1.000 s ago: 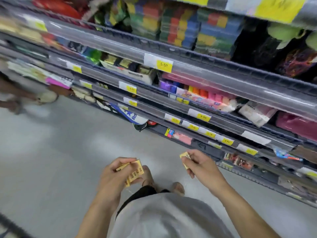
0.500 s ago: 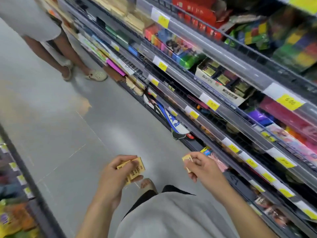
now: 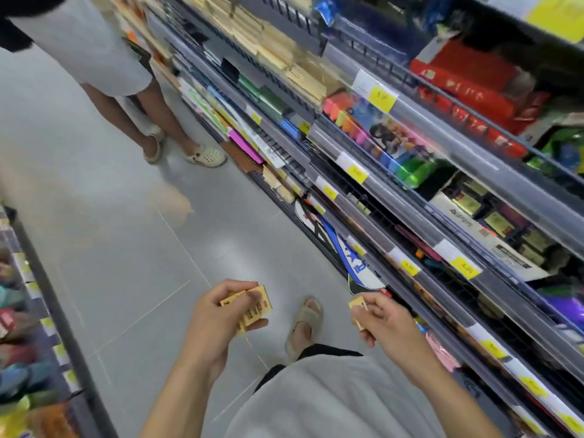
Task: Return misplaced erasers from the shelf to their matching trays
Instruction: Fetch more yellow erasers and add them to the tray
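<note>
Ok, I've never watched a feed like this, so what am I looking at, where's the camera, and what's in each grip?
No machine here: a person works with bare hands, and the one camera sits on their head, looking forward and down a shop aisle. The left hand holds a small stack of yellow erasers. The right hand pinches a single yellow eraser. To the right run the tilted shelves of stationery with yellow price tags. Below are the grey floor and the wearer's sandalled foot. Another person's legs stand up the aisle. The frame is blurred, so the eraser print is unreadable.
</note>
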Tool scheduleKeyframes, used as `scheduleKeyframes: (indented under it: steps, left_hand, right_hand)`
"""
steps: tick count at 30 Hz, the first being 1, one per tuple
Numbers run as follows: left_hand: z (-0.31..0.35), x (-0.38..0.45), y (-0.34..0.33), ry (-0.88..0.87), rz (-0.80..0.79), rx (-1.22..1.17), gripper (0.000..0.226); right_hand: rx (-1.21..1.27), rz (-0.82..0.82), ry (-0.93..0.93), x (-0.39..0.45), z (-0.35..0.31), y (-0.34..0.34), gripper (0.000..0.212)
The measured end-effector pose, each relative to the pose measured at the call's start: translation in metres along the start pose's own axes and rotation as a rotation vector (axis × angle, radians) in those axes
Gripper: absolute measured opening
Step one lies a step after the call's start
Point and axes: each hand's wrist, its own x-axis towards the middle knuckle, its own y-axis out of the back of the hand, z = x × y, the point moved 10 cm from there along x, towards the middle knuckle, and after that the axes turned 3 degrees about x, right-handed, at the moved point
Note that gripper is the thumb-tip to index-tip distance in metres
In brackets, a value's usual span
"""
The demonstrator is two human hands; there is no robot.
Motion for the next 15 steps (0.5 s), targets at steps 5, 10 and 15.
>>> scheduleKeyframes:
  steps: [5, 10, 15]
  left_hand:
    - [0.038, 0.046, 0.004, 0.001, 0.040, -0.004, 0.011]
    - [0.099, 0.096, -0.021, -0.050, -0.024, 0.014, 0.010]
    - [0.183, 0.137, -0.077, -0.163, -0.219, 0.079, 0.009]
  right_hand:
    - [-0.007, -0.034, 0.054, 0.065, -0.066, -0.014, 0.012]
    - [-0.036, -0.108, 0.214, 0.097, -0.143, -0.021, 0.021]
    - [-0.088, 0.015, 0.369, 0.101, -0.213, -0.004, 0.032]
